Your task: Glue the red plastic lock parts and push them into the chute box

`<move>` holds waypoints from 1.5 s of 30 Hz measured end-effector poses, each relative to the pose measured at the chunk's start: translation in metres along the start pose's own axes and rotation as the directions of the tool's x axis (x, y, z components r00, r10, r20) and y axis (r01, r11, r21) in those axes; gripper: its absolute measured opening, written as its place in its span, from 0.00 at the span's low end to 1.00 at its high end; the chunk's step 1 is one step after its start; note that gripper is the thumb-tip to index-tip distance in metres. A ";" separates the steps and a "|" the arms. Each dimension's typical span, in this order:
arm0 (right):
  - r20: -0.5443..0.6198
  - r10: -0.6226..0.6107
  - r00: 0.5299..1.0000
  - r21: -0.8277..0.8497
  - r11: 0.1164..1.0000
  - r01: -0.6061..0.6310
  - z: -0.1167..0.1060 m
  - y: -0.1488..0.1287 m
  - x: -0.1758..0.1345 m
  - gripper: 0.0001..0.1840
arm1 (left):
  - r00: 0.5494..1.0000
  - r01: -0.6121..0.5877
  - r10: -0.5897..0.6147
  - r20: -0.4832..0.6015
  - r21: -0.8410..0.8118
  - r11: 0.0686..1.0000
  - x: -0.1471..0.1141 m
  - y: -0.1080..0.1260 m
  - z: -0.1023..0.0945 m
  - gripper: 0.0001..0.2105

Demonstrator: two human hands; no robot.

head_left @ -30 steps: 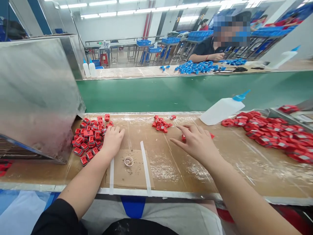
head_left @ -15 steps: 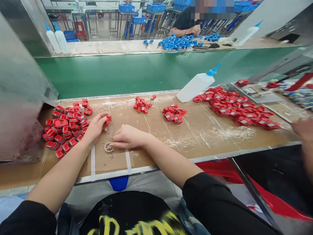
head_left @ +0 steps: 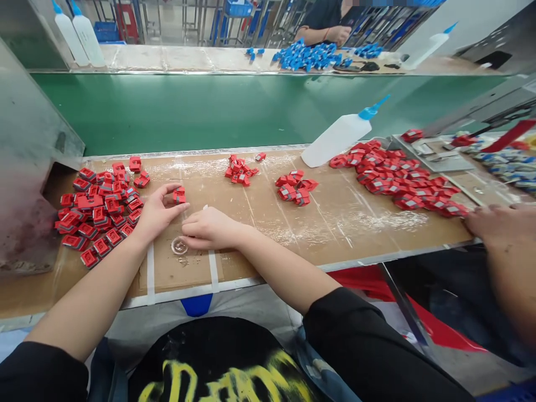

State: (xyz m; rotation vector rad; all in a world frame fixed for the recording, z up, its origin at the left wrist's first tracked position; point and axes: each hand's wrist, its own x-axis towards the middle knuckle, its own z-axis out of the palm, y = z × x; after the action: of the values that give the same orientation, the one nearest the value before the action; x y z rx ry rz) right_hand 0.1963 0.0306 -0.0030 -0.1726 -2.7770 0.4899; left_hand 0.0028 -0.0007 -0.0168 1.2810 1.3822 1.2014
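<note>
My left hand (head_left: 158, 213) has thumb and forefinger spread around a small red plastic piece (head_left: 179, 195) on the table; the piece sits in the gap between them. To its left lies a heap of red and grey plastic pieces (head_left: 98, 209). My right hand (head_left: 211, 228) is closed, with fingers curled and its thumb side against the table. What it holds is hidden; a tiny whitish bit shows above the knuckles. Right by its fingertips rests a small clear round dish (head_left: 179, 245).
Smaller red clusters (head_left: 239, 170) (head_left: 296, 187) lie mid-table. A white bottle with blue nozzle (head_left: 337, 139) leans near a large red pile (head_left: 402, 176). Another person's hand (head_left: 502, 223) rests at the right edge. Beyond the green belt (head_left: 188, 114), someone sits behind blue pieces (head_left: 307, 56).
My left thumb has opened away from the red piece, which was between the fingers. My right hand stays by the dish. The neighbour's hand has come further into view; the view has shifted slightly.
</note>
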 end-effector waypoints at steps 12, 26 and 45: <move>-0.409 0.458 0.789 0.544 0.817 -0.192 -0.003 0.021 -0.003 0.24 | 0.996 0.015 -0.030 0.082 0.180 0.984 -0.006 0.009 0.000 0.25; -0.480 0.499 0.722 0.433 0.850 -0.300 0.006 0.033 0.006 0.25 | 0.996 -0.035 0.011 0.083 0.286 0.958 -0.006 0.006 0.001 0.25; -0.476 0.501 0.722 0.350 0.862 -0.368 0.004 0.037 0.004 0.24 | 0.998 -0.040 0.020 0.065 0.329 0.943 -0.007 0.011 0.002 0.24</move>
State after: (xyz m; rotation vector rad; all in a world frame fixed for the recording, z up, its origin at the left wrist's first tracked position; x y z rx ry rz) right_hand 0.1937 0.0649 -0.0181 -0.8017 -2.0676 0.7369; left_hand 0.0068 -0.0071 -0.0067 1.5616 1.5698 0.9664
